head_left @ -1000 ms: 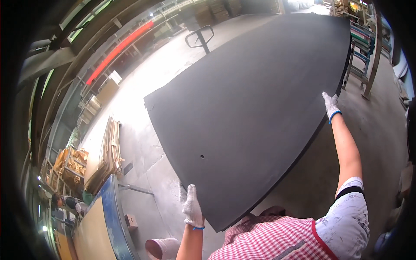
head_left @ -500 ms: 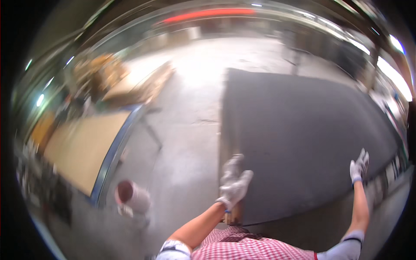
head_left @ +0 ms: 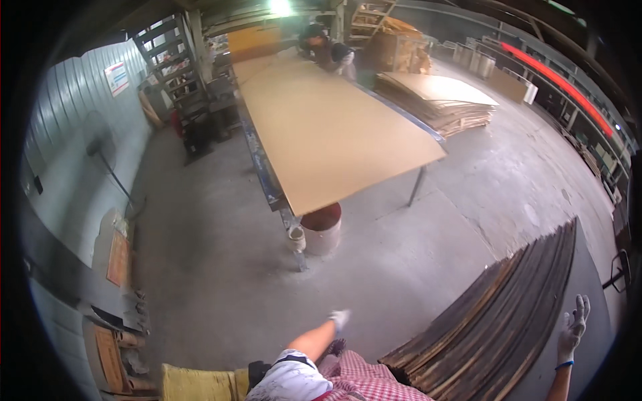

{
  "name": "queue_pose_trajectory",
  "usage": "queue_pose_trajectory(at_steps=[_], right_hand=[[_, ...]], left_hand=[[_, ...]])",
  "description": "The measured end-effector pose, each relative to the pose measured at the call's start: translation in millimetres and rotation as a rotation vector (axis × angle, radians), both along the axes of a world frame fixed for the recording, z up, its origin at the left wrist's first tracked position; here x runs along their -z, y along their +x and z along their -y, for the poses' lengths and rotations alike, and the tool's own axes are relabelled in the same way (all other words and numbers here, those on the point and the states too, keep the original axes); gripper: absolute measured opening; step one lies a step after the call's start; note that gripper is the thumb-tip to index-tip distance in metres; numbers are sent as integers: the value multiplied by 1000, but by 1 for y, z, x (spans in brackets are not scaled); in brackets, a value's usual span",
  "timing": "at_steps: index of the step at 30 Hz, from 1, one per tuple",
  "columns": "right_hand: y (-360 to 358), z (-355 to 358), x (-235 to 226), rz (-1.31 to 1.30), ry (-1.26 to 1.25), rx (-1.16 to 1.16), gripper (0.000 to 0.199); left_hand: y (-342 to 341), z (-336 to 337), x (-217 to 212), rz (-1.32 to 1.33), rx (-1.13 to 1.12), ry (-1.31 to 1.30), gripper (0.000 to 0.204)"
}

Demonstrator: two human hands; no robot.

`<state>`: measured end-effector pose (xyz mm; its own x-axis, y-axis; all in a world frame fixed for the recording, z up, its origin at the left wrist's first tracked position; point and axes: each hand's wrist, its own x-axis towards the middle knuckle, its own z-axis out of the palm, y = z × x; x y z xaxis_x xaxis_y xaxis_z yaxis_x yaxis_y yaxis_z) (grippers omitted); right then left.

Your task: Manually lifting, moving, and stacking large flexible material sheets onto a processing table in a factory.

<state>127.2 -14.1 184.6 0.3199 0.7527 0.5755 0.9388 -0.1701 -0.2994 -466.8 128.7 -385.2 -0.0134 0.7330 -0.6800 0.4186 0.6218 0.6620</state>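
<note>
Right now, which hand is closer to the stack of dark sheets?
Right. The right hand appears over the top of the stack of dark sheets, though contact is unclear; the left hand is off to its left, apart from it.

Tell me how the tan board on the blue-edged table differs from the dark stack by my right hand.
Colour: the tan board is light and warm-toned; the dark stack is grey-black on top with brown streaks along its side.
Layers: the dark stack shows many layered edges, while the tan board looks like one thin sheet.
Hands: your right hand is at the dark stack; neither of yours is at the tan board.
Both have broad, flat tops.
</note>
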Motion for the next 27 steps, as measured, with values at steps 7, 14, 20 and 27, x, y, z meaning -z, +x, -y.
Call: queue_pose_trajectory(at_steps=[7, 14, 20, 27], right_hand=[[-111, -141, -2, 224, -122, -364, 45], [-249, -244, -7, 288, -581, -799, 30], [-371, -359, 25, 290, -647, -1124, 27], [-618, -414, 55, 618, -353, -997, 48]], left_hand=[[-320, -65, 21, -247, -950, -90, 55], [-304, -232, -97, 90, -928, 271, 58], [-89, -309, -172, 534, -429, 467, 50], [122, -102, -347, 42, 540, 1239, 32]])
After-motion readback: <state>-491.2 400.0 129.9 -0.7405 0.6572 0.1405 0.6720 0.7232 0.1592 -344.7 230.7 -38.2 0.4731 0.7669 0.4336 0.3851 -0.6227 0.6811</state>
